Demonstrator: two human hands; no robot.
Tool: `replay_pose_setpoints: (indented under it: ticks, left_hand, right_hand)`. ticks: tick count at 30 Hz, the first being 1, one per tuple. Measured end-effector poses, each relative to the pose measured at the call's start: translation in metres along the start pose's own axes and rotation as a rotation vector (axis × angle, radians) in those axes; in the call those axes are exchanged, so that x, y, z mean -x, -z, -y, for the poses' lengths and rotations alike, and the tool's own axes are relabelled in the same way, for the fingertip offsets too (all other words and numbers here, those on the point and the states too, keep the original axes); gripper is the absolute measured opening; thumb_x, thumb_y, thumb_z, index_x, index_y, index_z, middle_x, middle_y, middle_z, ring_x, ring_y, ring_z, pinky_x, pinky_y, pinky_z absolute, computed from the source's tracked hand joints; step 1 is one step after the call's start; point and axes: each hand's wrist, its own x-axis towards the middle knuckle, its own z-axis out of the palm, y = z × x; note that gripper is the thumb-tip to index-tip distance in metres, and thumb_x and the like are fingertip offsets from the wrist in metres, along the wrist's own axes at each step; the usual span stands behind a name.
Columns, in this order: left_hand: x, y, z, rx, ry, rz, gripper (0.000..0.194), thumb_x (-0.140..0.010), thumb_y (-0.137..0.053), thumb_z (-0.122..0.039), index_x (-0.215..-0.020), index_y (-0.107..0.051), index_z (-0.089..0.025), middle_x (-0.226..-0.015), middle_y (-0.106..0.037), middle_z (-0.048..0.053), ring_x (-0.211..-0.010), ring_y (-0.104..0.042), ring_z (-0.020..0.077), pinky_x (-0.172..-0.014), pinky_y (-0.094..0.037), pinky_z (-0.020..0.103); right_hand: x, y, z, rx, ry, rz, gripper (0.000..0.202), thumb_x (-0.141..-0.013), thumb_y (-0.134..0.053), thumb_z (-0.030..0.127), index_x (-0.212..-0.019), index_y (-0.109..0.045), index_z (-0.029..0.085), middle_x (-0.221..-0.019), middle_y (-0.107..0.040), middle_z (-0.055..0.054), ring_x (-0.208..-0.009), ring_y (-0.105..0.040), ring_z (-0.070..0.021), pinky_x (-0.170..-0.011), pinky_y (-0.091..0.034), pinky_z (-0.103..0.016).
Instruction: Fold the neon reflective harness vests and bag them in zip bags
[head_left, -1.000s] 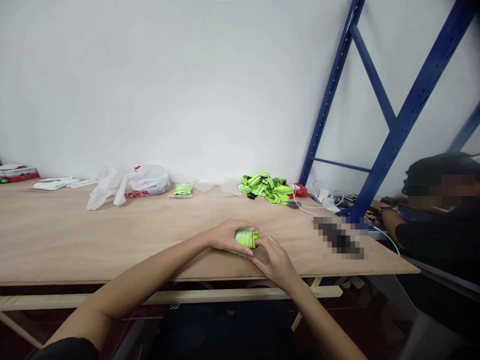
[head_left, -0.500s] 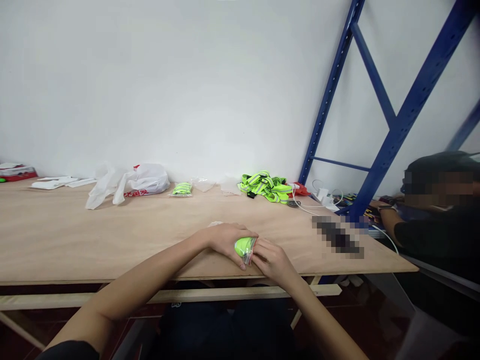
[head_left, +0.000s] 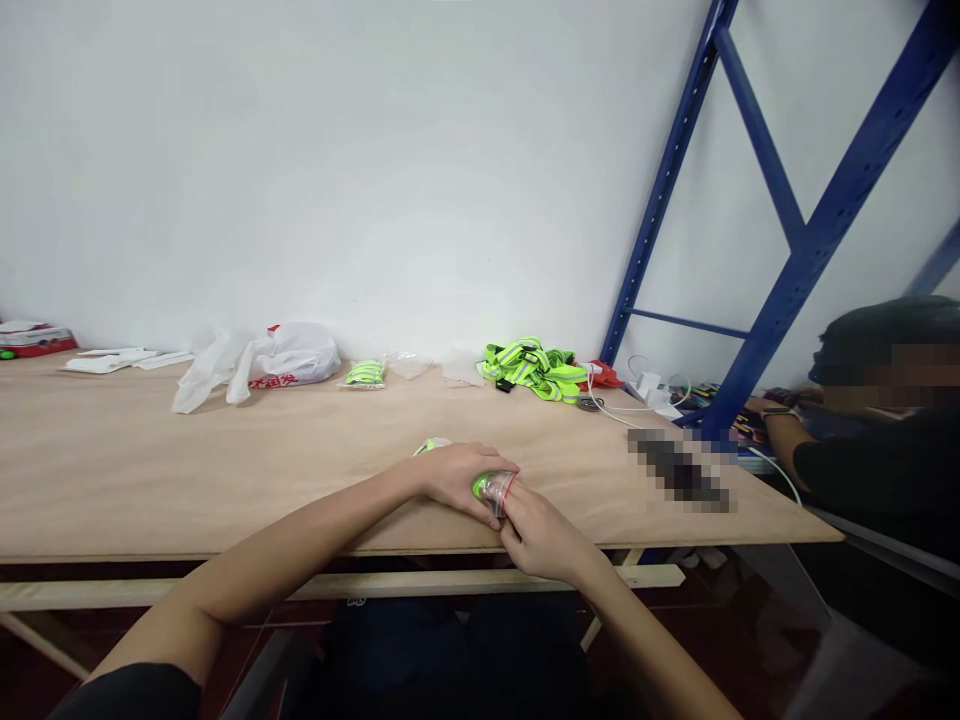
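A small clear zip bag (head_left: 497,492) with a red edge holds a folded neon-green reflective strap and lies near the table's front edge. My left hand (head_left: 459,478) is wrapped over the bag from the left, and some green material shows behind that hand. From the right, my right hand (head_left: 536,525) meets the bag's open end, its fingers together and the fingertips partly inside the mouth. Further back lies a loose heap of neon-green reflective straps (head_left: 532,370). Left of the heap is a packed bag of green strap (head_left: 365,374).
Clear empty bags (head_left: 409,366) lie along the wall, beside a white plastic bag (head_left: 300,352) and white papers (head_left: 120,360). A charger with cables (head_left: 649,388) is near the blue rack post (head_left: 795,260). A person (head_left: 885,440) sits at the right.
My right hand's fingers have moved left into the bag's mouth. The green strap sits deeper under my left hand, and more green shows behind it. The view has shifted slightly.
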Motion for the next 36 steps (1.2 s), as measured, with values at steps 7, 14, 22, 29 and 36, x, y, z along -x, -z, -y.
replay_pose_setpoints:
  ticks: [7,14,22,29,36]
  left_hand:
    - [0.001,-0.004,0.005,0.05,0.016,0.001,0.091,-0.068,-0.077,-0.068,-0.141,-0.052,-0.021,-0.127,-0.064,0.015,-0.115,-0.061,0.032,-0.099,-0.046,0.037]
    - [0.002,-0.001,0.002,0.002,-0.01,0.063,0.097,-0.072,-0.067,-0.077,-0.146,-0.047,-0.018,-0.139,-0.059,0.017,-0.124,-0.056,0.0345,-0.106,-0.039,0.042]
    - [-0.001,0.002,-0.004,0.015,0.039,0.105,0.06,-0.104,-0.024,-0.052,-0.145,-0.049,-0.017,-0.15,-0.051,0.011,-0.138,-0.047,0.0262,-0.113,-0.035,0.039]
    - [-0.002,-0.005,-0.01,-0.18,0.038,0.096,0.067,-0.094,-0.046,-0.065,-0.144,-0.049,-0.02,-0.149,-0.052,0.014,-0.132,-0.052,0.0302,-0.109,-0.036,0.04]
    - [-0.006,-0.005,-0.015,-0.249,0.044,0.133,0.077,-0.087,-0.049,-0.074,-0.14,-0.053,-0.017,-0.147,-0.052,0.017,-0.13,-0.054,0.0335,-0.106,-0.038,0.043]
  right_hand:
    - [-0.011,0.006,0.007,-0.16,0.017,0.029,0.035,-0.078,-0.051,0.01,-0.112,-0.054,0.018,-0.109,-0.064,-0.014,-0.102,-0.06,-0.0279,-0.091,-0.051,-0.045]
    - [-0.009,0.014,0.009,-0.294,-0.031,0.057,0.036,-0.079,-0.053,0.009,-0.113,-0.061,0.019,-0.115,-0.067,-0.012,-0.107,-0.062,-0.0266,-0.096,-0.05,-0.043]
    - [0.009,0.036,-0.009,-0.381,-0.078,0.012,0.021,-0.091,-0.053,0.017,-0.096,-0.073,0.022,-0.097,-0.076,-0.005,-0.094,-0.07,-0.0222,-0.089,-0.055,-0.036]
    - [0.018,0.029,-0.021,-0.219,-0.031,-0.28,0.022,-0.096,-0.053,0.024,-0.101,-0.075,0.022,-0.105,-0.076,-0.01,-0.099,-0.071,-0.0235,-0.089,-0.058,-0.038]
    - [0.022,0.023,-0.022,-0.059,0.032,-0.181,0.028,-0.094,-0.058,0.023,-0.117,-0.074,0.025,-0.116,-0.075,-0.008,-0.111,-0.07,-0.0259,-0.098,-0.056,-0.044]
